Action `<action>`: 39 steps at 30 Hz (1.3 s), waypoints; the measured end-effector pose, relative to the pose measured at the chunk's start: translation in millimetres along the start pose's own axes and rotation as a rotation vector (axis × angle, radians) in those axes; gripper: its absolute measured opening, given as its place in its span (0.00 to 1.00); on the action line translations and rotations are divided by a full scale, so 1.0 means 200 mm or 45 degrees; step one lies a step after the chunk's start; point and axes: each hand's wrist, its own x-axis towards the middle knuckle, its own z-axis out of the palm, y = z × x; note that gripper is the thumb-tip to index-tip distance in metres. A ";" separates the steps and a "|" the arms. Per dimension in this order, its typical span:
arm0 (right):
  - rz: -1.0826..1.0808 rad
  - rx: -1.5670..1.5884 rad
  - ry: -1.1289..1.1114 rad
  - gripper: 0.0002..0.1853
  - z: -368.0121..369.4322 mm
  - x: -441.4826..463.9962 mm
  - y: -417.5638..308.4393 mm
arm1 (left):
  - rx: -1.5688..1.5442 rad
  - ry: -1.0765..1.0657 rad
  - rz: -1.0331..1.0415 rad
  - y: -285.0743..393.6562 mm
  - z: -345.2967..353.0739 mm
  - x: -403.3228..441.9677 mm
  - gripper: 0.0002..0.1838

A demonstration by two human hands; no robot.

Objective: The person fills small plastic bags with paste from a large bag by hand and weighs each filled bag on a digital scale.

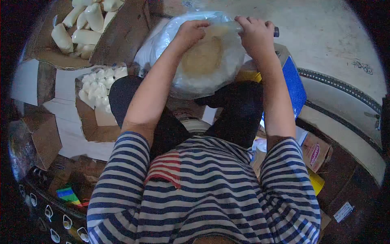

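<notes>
Between my knees stands a large clear plastic bag (164, 38), its mouth spread wide around a beige, loose-looking content (203, 57). My left hand (191, 34) is over the bag's far left part, thumb and forefinger closed on what looks like clear plastic film (224, 27). That film stretches across to my right hand (256, 36), above the far right rim. The right fingers curl around a narrow object with a dark end (276, 31) sticking out to the right; its kind is hidden by the hand.
A cardboard box (111, 38) at the upper left holds several filled, cream-coloured bags (86, 36). Below it, a smaller carton (97, 132) contains many small white packets (97, 87). At right are a blue panel (294, 87), a curved dotted edge (341, 83) and a brown printed carton (316, 152).
</notes>
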 end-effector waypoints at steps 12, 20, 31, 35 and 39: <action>0.202 0.083 -0.374 0.25 0.22 -0.26 -0.14 | -0.006 0.007 0.091 0.00 0.00 -0.01 0.23; 0.108 0.592 -0.212 0.22 0.34 -0.12 -0.26 | 0.090 -0.087 0.040 -0.06 0.01 0.04 0.22; 0.185 0.696 -0.139 0.08 0.30 -0.04 -0.23 | 0.095 -0.036 0.209 0.07 -0.04 0.01 0.27; 0.102 0.633 -0.123 0.06 0.39 -0.10 -0.23 | 0.073 -0.112 0.027 0.11 0.00 -0.04 0.28; 0.105 0.698 0.135 0.04 0.27 -0.16 -0.25 | 0.258 -0.034 0.366 0.10 0.05 -0.05 0.29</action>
